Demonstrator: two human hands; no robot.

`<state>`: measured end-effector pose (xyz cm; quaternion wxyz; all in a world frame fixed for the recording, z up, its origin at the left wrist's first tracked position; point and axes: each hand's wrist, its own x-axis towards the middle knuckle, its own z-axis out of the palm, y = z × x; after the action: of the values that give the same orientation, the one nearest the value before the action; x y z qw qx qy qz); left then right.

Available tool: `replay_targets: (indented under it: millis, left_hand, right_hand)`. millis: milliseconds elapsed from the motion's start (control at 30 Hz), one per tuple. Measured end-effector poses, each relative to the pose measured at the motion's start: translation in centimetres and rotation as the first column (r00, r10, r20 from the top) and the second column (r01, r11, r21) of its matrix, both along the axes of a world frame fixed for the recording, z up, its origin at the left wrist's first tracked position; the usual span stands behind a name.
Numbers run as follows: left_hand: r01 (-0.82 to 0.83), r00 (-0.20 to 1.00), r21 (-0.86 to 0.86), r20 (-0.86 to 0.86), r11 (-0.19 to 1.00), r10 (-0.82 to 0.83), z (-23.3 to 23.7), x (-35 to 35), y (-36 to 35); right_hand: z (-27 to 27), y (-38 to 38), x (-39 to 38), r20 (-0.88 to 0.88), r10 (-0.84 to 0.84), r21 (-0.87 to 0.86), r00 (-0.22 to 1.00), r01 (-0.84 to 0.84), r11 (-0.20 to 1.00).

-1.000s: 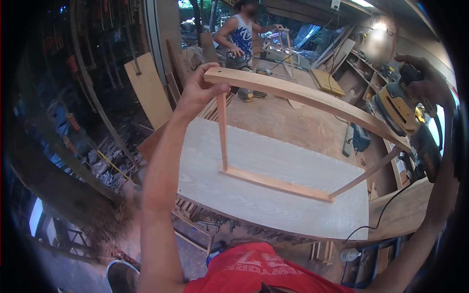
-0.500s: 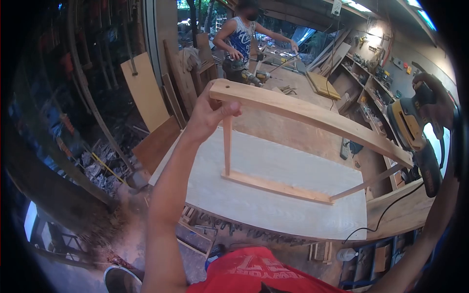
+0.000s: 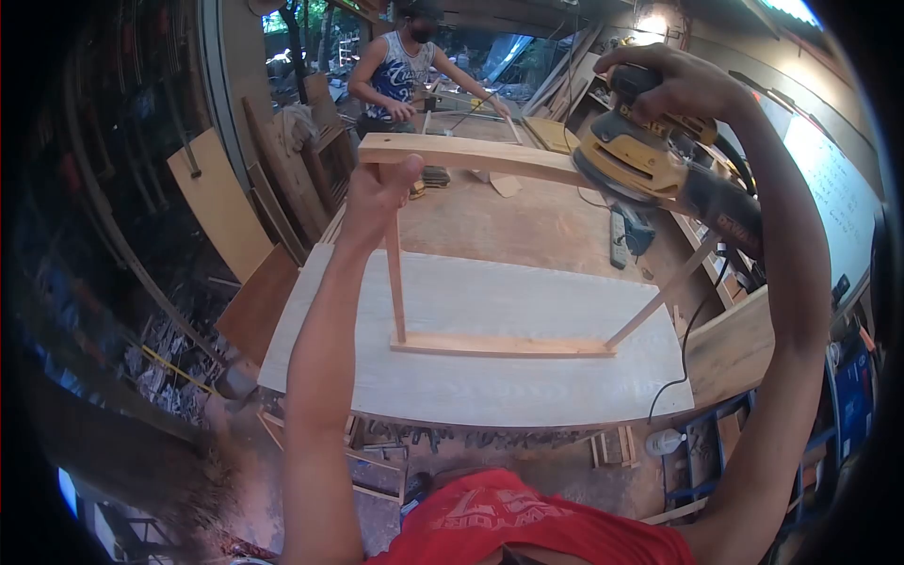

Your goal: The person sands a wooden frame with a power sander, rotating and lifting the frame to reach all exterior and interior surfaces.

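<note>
A rectangular wooden frame (image 3: 471, 155) stands upright on a pale board (image 3: 508, 386). My left hand (image 3: 381, 193) is closed around its upper left corner, thumb over the front edge. In my right hand (image 3: 683, 80) is a yellow and black orbital sander (image 3: 631, 155), gripped from above. Its pad is at the top rail, toward the right end, which the sander hides. A dark dust canister (image 3: 723, 212) sticks out on the sander's right side, and a black cord (image 3: 687, 348) runs down over the board.
Across the workbench (image 3: 508, 221) a co-worker (image 3: 400, 75) in a patterned tank top handles thin wooden pieces. A remote-like grey object (image 3: 618, 237) lies on the bench. Wood panels (image 3: 221, 202) lean at left; a plastic bottle (image 3: 665, 441) is below the board's right end.
My right hand has brought the sander leftward from beyond the frame's right end onto the top rail. The view has turned right. The co-worker's near hand no longer holds a power tool.
</note>
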<state>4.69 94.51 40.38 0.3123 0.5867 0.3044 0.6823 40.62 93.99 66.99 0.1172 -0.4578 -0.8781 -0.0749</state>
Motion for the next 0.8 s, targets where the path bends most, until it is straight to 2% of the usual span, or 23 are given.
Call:
replay_targets:
  millis: [67, 167, 200, 300, 367, 433, 467, 500, 567, 600, 633, 667, 700, 733, 767, 800]
  left_hand:
    - [-0.013, 0.999, 0.001, 0.038, 1.000, 0.013, 0.1, 0.1, 0.3]
    - [-0.069, 0.996, 0.066, -0.047, 0.995, 0.072, 0.3, 0.3, 0.7]
    - [-0.053, 0.997, 0.058, -0.055, 0.997, 0.056, 0.2, 0.3, 0.9]
    - [-0.077, 0.992, -0.017, -0.097, 0.997, 0.075, 0.3, -0.1, 1.0]
    - [-0.048, 0.999, 0.084, -0.011, 0.995, 0.049, 0.1, 0.5, 1.2]
    - [-0.037, 0.999, 0.097, 0.017, 0.995, 0.036, 0.3, 0.6, 1.3]
    - [0.040, 0.999, 0.099, 0.025, 0.994, -0.043, 0.6, 0.6, 1.1]
    - [0.112, 0.993, 0.102, 0.033, 0.988, -0.116, 0.8, 0.8, 1.0]
    - [0.102, 0.976, 0.196, 0.168, 0.975, -0.136, 0.4, 1.3, 1.6]
    - [-0.086, 0.996, 0.197, 0.006, 0.977, 0.087, 0.3, 1.0, 2.1]
    - [-0.278, 0.939, 0.220, -0.144, 0.935, 0.313, 0.1, 0.8, 2.6]
    - [-0.282, 0.936, 0.256, -0.139, 0.924, 0.324, -0.4, 0.8, 4.1]
    - [-0.307, 0.937, 0.195, -0.110, 0.931, 0.332, -0.4, 1.1, 3.9]
    - [-0.403, 0.898, 0.326, -0.040, 0.856, 0.438, -1.1, 1.1, 5.4]
    - [-0.405, 0.897, 0.177, -0.115, 0.897, 0.427, 0.1, 0.8, 3.2]
    - [-0.341, 0.936, 0.212, -0.011, 0.916, 0.351, 0.2, 0.9, 2.3]
  right_hand:
    - [0.2, 0.3, -3.8, 0.059, -0.007, -0.013, 0.998, 0.007, 1.000]
    - [0.5, 1.5, -8.4, 0.097, 0.053, -0.055, 0.994, -0.048, 0.997]
    - [0.3, 2.5, -9.5, 0.085, 0.149, -0.005, 0.985, -0.149, 0.989]
    - [0.2, 2.7, -14.0, 0.053, 0.169, -0.012, 0.984, -0.169, 0.986]
    - [0.1, 3.6, -16.6, 0.045, 0.261, -0.021, 0.964, -0.260, 0.965]
    - [0.2, 3.5, -19.3, 0.068, 0.271, -0.033, 0.960, -0.269, 0.963]
    - [0.4, 4.2, -20.0, 0.071, 0.296, -0.035, 0.952, -0.294, 0.955]
    - [0.7, 5.5, -20.5, 0.042, 0.308, -0.025, 0.951, -0.307, 0.951]
    - [0.2, 7.7, -23.7, -0.052, 0.447, -0.104, 0.893, -0.450, 0.887]
    - [0.3, 8.8, -24.4, -0.080, 0.525, -0.144, 0.847, -0.531, 0.835]
    - [0.4, 9.7, -25.1, -0.110, 0.596, -0.186, 0.795, -0.606, 0.774]
    - [0.7, 9.3, -25.8, -0.161, 0.628, -0.264, 0.761, -0.646, 0.716]
    - [1.0, 8.7, -26.5, -0.214, 0.650, -0.342, 0.729, -0.679, 0.650]
    - [1.4, 7.1, -26.8, -0.184, 0.543, -0.365, 0.820, -0.570, 0.736]
    - [1.5, 5.8, -27.2, -0.142, 0.405, -0.378, 0.903, -0.428, 0.821]
    - [1.3, 4.8, -27.5, -0.147, 0.417, -0.382, 0.897, -0.440, 0.813]
